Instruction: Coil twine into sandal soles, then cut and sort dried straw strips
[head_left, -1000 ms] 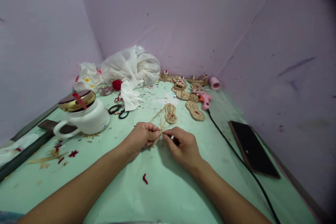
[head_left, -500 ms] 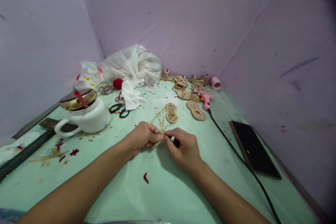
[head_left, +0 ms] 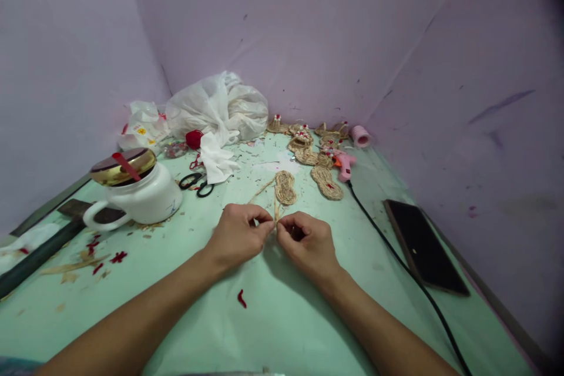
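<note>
Thin straw strands (head_left: 277, 210) run down from a small coiled straw sole (head_left: 286, 189) to my fingertips. My left hand (head_left: 244, 230) pinches the strands between thumb and forefinger. Right beside it, my right hand (head_left: 307, 239) pinches them too, the fingertips of both hands almost touching. A braided straw cord (head_left: 263, 189) slants from the sole down behind my left hand. To the right lies a second straw sole (head_left: 326, 183) with a small red mark on it. The strand ends between my fingers are hidden.
A pink glue gun (head_left: 346, 167) with a black cable (head_left: 396, 251) and a phone (head_left: 425, 247) lie right. On the left are a white mug (head_left: 154, 197), a hammer (head_left: 44, 249) and scissors (head_left: 198, 185). A plastic bag (head_left: 220, 107) and decorated straw slippers (head_left: 302, 140) sit behind.
The strands, fanned out upward above my fingers before, now hang together in a narrow line by the sole. My left hand has turned slightly; the view has shifted a little.
</note>
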`<action>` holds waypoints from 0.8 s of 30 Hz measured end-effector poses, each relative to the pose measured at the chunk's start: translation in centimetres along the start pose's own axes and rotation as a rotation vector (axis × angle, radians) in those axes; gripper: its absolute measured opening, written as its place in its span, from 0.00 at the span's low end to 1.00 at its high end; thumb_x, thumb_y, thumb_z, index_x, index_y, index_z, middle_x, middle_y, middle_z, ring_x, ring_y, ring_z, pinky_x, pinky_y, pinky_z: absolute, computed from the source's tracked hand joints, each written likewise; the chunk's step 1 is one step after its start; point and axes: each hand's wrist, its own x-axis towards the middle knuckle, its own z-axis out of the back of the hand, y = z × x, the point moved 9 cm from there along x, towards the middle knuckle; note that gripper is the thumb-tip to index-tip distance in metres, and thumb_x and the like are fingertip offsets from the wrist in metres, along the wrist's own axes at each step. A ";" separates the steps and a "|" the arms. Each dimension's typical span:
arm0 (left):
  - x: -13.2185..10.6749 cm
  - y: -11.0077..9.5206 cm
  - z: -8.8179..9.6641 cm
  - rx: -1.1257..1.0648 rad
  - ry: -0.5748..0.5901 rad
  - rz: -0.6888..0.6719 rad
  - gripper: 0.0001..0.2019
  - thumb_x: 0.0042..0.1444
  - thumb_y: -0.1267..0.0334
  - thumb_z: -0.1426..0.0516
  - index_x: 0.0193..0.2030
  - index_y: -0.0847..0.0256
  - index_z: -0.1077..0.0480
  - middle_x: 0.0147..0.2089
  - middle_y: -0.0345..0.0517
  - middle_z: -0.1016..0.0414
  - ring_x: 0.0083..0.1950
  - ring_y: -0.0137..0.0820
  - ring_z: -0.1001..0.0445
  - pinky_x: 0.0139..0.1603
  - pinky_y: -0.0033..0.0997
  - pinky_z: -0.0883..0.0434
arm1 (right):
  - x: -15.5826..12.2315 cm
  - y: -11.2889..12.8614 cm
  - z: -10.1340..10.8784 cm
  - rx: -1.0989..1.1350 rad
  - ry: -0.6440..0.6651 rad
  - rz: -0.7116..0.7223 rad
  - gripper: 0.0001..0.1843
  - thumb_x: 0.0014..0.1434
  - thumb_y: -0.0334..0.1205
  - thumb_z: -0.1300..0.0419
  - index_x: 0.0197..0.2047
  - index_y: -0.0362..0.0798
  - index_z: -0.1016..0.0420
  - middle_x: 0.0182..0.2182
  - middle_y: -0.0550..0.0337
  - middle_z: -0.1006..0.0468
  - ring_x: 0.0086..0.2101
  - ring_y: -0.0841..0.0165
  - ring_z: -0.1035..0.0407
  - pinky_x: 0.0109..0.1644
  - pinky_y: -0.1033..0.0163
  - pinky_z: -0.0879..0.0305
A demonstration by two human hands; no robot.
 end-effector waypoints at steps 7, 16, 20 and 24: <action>-1.8 -2.7 -0.3 0.421 -0.110 -0.368 0.10 0.51 0.68 0.50 0.27 0.63 0.27 0.25 0.45 0.26 0.27 0.29 0.30 0.28 0.27 0.37 | -0.4 0.6 0.1 -0.021 -0.016 0.041 0.06 0.48 0.36 0.43 0.24 0.45 0.26 0.19 0.62 0.26 0.19 0.75 0.36 0.23 0.70 0.40; -0.7 -1.1 -0.6 0.288 0.017 -0.183 0.10 0.45 0.69 0.49 0.17 0.63 0.32 0.17 0.40 0.35 0.22 0.24 0.39 0.24 0.25 0.43 | -0.6 2.6 0.1 -0.197 0.021 0.269 0.07 0.51 0.36 0.45 0.27 0.46 0.26 0.21 0.61 0.26 0.20 0.75 0.36 0.24 0.70 0.43; -0.2 -0.3 -0.8 0.120 0.117 -0.071 0.09 0.43 0.71 0.49 0.18 0.65 0.30 0.17 0.38 0.36 0.22 0.24 0.40 0.23 0.23 0.44 | -0.5 2.8 0.0 -0.209 0.035 0.293 0.06 0.50 0.34 0.45 0.27 0.46 0.26 0.21 0.62 0.27 0.20 0.76 0.36 0.24 0.70 0.43; -0.1 0.0 -0.3 0.028 0.099 -0.002 0.09 0.46 0.67 0.47 0.25 0.65 0.26 0.21 0.40 0.30 0.24 0.25 0.37 0.24 0.23 0.40 | -0.3 1.9 0.1 -0.128 0.027 0.208 0.05 0.49 0.35 0.44 0.26 0.46 0.27 0.21 0.62 0.27 0.20 0.75 0.36 0.25 0.70 0.42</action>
